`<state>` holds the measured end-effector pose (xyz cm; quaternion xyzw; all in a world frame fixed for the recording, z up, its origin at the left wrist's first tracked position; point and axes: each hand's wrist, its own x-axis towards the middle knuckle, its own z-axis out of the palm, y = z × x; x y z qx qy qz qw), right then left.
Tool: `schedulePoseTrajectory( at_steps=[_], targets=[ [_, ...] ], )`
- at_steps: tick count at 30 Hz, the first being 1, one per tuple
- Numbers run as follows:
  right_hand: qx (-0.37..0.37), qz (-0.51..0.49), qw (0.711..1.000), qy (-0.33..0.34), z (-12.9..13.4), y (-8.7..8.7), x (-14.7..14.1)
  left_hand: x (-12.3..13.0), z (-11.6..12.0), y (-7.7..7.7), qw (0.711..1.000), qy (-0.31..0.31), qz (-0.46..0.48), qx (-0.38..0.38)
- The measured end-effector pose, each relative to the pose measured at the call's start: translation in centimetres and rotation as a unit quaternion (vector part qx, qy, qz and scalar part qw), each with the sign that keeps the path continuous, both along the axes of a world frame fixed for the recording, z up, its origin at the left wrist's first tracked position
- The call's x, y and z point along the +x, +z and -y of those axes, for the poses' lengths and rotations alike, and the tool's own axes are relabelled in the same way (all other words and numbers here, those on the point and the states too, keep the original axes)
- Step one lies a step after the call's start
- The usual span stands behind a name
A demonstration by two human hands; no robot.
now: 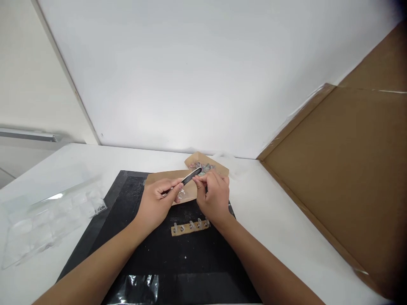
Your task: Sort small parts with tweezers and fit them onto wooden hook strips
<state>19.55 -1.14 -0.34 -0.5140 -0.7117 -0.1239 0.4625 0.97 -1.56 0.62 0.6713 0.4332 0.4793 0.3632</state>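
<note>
A slim nail file, dark on its face with a pale edge, slants up to the right from my left hand. The left thumb and fingers are closed around its lower end. Close to the file's upper part, my right hand is pinched, and whatever its fingertips hold is too small or hidden to name. Below the hands, a cardboard strip bears several clear, nail-like tips standing up on small shiny bases. Behind the hands lies a brown paper tray with small clear pieces in it.
A second paper tray at the back holds small colourful bits. The black mat covers the table's middle. A clear compartment box lies at left. Brown cardboard stands at right, and a white wall rises behind.
</note>
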Motion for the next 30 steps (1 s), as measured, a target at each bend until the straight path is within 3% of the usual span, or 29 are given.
schedulePoseTrajectory(
  at_steps=[12, 24, 30],
  targets=[
    [0.021, -0.027, 0.997, 0.074, 0.4, 0.2, 1.1, 0.2, 0.5, 0.0, 0.999, -0.018, 0.038, -0.025],
    [-0.019, -0.134, 0.985, 0.104, 0.8, -0.1, 1.4, 0.2, 0.4, 0.2, 1.000, 0.009, -0.010, -0.019],
    [-0.033, -0.093, 0.990, 0.106, 0.7, -0.3, 1.2, 0.2, 0.7, 0.1, 0.999, -0.012, -0.037, -0.038]
  ],
)
